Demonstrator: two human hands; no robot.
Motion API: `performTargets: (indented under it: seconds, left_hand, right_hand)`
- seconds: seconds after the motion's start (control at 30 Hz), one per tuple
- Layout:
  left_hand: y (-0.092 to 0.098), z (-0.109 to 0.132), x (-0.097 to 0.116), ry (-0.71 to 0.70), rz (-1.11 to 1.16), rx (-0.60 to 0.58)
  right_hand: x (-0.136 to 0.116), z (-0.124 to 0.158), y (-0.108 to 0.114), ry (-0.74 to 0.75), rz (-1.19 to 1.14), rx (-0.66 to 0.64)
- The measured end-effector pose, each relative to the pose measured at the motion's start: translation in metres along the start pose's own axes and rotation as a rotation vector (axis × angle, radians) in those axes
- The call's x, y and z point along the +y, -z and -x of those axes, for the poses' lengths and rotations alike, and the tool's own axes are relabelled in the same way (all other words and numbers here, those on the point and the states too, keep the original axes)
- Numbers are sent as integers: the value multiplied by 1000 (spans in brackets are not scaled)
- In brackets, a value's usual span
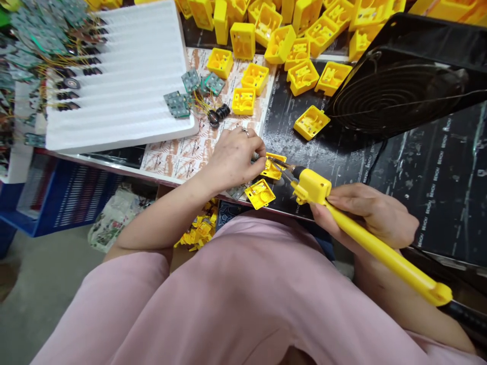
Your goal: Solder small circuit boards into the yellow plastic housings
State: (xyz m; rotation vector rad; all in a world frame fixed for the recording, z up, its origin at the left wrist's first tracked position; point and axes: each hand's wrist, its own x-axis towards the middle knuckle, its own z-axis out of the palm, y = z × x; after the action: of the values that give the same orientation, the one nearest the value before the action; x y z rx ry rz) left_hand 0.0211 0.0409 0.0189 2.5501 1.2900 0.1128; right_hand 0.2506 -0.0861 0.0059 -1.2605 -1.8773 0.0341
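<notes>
My right hand (375, 215) is wrapped round a yellow soldering gun (352, 228), its long handle running down to the right. The gun's dark metal tip reaches left, over a small open yellow plastic housing (271, 170) near the table's front edge. At that same housing, the fingers of my left hand (238, 154) are pinched together; what is between them is hidden. Just in front lies a second open yellow housing (260, 194), with a green circuit board (238, 191) partly under my left wrist.
Circuit boards (177, 104) with wired black round parts (218, 115) lie beside a white foam tray (125, 71). More boards pile up at far left. Several yellow housings (279, 44) fill the back. A black fan (403, 86) stands right; a blue crate (72, 187) is below left.
</notes>
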Motion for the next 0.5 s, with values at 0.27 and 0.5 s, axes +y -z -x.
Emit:
performTargets:
  seconds: [0.27,0.5]
  left_hand:
    - [2,-6,4,-41,-59,-6]
    - [4,-6,3,-47,-72,-26]
  right_hand:
    - [1,-2,19,-66,-94,9]
    - [10,8,18,-117,-42,59]
